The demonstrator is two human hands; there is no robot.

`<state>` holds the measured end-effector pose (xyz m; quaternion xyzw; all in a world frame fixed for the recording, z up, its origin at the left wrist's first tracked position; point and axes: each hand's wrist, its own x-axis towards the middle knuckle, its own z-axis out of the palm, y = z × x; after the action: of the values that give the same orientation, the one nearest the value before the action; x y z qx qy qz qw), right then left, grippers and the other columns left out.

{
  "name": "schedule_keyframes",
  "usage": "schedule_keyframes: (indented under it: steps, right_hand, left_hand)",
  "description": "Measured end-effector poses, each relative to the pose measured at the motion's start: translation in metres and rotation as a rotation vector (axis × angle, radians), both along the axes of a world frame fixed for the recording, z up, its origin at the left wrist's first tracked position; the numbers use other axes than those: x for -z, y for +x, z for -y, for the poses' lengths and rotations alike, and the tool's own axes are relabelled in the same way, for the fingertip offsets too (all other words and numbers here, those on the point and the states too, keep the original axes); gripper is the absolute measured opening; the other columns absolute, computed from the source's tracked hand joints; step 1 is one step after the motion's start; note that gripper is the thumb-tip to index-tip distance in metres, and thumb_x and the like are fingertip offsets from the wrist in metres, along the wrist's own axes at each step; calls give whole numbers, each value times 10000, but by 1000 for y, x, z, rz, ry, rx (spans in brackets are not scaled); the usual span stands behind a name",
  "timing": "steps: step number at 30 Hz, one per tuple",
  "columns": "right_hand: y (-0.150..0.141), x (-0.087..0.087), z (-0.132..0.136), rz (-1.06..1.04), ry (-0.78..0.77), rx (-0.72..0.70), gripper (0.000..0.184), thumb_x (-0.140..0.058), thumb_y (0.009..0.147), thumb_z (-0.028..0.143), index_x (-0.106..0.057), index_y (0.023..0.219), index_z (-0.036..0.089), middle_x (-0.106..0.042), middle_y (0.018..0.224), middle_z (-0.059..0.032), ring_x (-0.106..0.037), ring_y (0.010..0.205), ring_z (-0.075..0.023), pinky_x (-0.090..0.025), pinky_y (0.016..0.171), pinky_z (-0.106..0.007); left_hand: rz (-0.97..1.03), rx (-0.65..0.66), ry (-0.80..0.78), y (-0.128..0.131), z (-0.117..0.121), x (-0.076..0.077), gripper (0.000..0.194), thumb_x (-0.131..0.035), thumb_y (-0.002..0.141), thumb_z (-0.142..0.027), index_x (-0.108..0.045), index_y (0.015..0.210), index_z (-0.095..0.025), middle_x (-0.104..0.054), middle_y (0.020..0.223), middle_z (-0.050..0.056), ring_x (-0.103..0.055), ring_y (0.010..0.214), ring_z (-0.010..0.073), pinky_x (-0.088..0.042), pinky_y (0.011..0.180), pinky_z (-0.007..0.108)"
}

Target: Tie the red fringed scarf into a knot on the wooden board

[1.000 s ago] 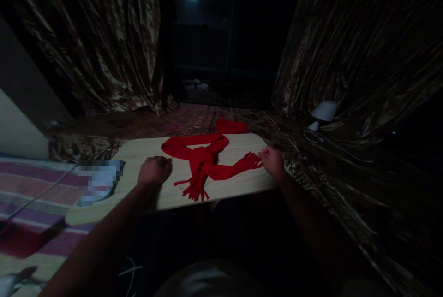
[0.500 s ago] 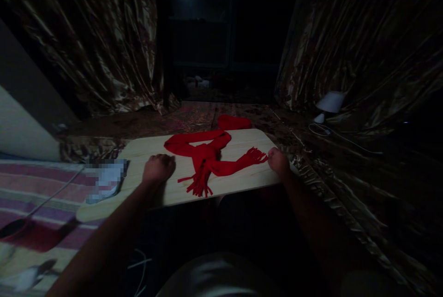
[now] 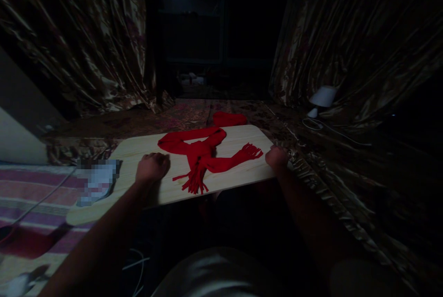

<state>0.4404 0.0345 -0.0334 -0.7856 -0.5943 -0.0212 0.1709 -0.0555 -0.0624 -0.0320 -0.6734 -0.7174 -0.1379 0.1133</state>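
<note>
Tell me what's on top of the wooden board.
A red fringed scarf lies across the board, with a pixelated item at the left end. Whatever is beneath the scarf or item is covered and cannot be seen.

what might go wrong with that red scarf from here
The red fringed fabric scarf has one fringe close to the near edge of the pale wood-grained board, so it might slip over. The other fringe lies close beside the right hand, which could snag it. The scarf crosses over itself, so it may tangle if pulled.

Scarf on board, cloth to the left, lamp right, curtains behind
</note>
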Motion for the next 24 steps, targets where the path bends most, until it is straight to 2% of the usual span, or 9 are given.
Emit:
schedule_keyframes:
  steps: [10,16,20,24]
  right_hand:
    - [-2,0,-2,98,-14,24,292,-549,838,174,-707,1080,130,-673,1144,-198,-587,1159,-341,-474,923,-437]
    - [-3,-1,-1,108,-8,26,314,-525,836,171,-717,1084,156,-683,1154,-168,-592,1147,-338,-472,928,-448]
    - [-4,-4,2,101,-13,20,344,-514,843,171,-717,1120,151,-678,1173,-182,-587,1160,-348,-470,929,-457]
    - [-4,-4,2,97,-16,18,377,-506,847,178,-709,1164,159,-670,1200,-188,-592,1158,-352,-468,935,-478]
  left_hand:
    - [-2,-81,26,1,0,2,493,-364,931,-485,-732,1006,-165,-724,1065,159,-636,1012,312,-459,896,403]
    - [15,-80,18,1,-1,2,483,-369,933,-480,-733,991,-167,-723,1058,157,-628,993,317,-462,891,412]
    - [54,-59,16,1,-1,2,462,-388,922,-469,-738,982,-174,-718,1067,158,-618,1022,317,-449,929,425]
    - [116,-100,9,2,0,2,430,-435,902,-471,-732,1005,-180,-712,1083,155,-604,1055,317,-452,930,422]
